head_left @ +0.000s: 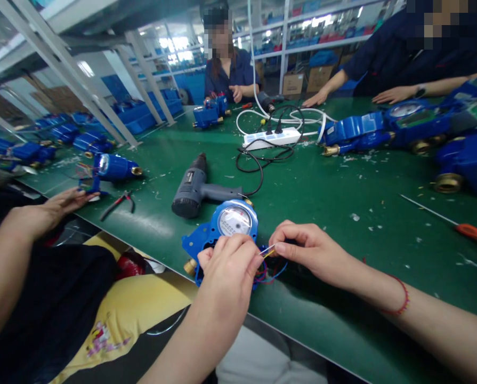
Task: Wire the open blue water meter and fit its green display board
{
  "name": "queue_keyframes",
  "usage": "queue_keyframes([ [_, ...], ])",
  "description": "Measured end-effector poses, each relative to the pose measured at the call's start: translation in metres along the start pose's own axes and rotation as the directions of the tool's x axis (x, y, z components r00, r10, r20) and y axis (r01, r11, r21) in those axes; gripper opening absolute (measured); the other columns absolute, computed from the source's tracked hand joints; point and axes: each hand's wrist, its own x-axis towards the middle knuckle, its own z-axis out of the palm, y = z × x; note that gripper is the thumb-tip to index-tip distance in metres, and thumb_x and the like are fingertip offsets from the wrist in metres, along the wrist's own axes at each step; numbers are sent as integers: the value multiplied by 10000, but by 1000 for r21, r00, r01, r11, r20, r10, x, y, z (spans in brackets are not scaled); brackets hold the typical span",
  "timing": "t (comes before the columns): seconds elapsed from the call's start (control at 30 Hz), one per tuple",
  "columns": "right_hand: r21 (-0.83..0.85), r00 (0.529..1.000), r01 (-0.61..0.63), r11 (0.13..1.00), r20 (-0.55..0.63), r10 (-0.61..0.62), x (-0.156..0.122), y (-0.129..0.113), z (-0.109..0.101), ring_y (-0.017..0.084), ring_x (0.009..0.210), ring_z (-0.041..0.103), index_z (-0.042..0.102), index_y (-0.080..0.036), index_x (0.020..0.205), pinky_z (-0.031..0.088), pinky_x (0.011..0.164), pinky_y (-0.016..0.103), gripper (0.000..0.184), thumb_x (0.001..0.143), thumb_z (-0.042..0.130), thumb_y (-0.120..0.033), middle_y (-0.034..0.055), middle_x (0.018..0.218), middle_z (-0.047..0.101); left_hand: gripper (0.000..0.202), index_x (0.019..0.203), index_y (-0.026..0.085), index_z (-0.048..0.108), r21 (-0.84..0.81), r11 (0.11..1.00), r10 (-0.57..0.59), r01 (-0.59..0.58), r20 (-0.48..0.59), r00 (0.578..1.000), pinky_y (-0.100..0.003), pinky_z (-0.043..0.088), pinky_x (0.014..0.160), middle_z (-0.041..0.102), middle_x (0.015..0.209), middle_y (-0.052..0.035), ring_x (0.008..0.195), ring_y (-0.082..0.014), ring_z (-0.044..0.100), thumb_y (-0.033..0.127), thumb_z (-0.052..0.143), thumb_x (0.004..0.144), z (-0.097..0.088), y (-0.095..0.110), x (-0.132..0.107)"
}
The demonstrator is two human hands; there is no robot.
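Note:
A blue water meter [222,226] with a round white dial lies at the near edge of the green table [334,213]. Thin coloured wires [268,252] come out of its right side. My left hand [228,264] rests on the meter's near side, its fingers pinched round the wires. My right hand [306,250] is closed too, pinching the other end of the same wires just right of the meter. A red string circles my right wrist.
A grey heat gun [196,186] lies behind the meter, corded to a white power strip [272,138]. Pliers [118,204] and another person's hand [58,205] are at the left. An orange-handled screwdriver [468,230] lies right. More blue meters [386,128] and two people sit beyond.

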Motion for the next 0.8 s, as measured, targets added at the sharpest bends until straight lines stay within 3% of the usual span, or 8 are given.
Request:
queue_keyframes([
  [0.17,277,992,-120,953,73,103,0,9,-7,138,724,550,644,-132,815,420,693,258,269,846,619,-398,37,789,646,235,747,204,516,-233,972,8,-26,-78,997,-329,355,770,595,901,-23,870,-197,531,204,387,944,-5,-9,0],
  [0.3,295,991,-130,946,78,112,1,14,-10,152,753,585,677,-126,837,436,722,271,279,833,630,-401,62,825,681,215,757,212,534,-369,929,-70,20,-122,990,-266,402,730,608,820,-3,808,-160,561,246,419,935,-3,-11,-3],
  [0.4,299,993,-115,947,46,107,1,13,-9,155,756,590,683,-122,831,442,722,272,266,824,634,-383,66,825,686,153,918,232,578,-412,911,-127,29,-214,969,-270,413,748,650,893,2,858,-160,591,286,436,939,-1,-8,-3],
  [0.5,230,998,-58,971,17,56,1,8,-7,144,720,567,689,-120,824,426,673,257,251,828,616,-360,50,789,674,179,1042,261,597,-304,952,-59,-17,-238,969,-303,386,778,685,940,15,900,-183,604,278,581,864,0,-1,1],
  [0.6,140,999,-38,990,-3,38,2,4,-7,144,680,550,700,-120,785,416,630,257,245,811,611,-347,44,743,666,62,783,255,660,-103,994,17,-40,-213,977,-310,330,709,671,735,47,753,-172,584,202,641,810,1,4,4],
  [0.67,110,997,-66,992,-33,70,2,3,-7,155,669,561,707,-123,748,424,623,265,232,785,622,-336,49,722,672,157,698,239,640,-69,997,8,-24,-213,977,-308,314,673,639,682,39,703,-167,560,194,591,840,1,3,5],
  [0.8,133,980,-99,986,-156,120,3,6,-5,171,693,592,701,-133,701,442,655,280,184,744,629,-297,55,727,683,193,702,216,601,-120,991,-88,66,-187,978,-304,329,649,604,684,9,683,-177,545,257,516,870,1,-2,1],
])
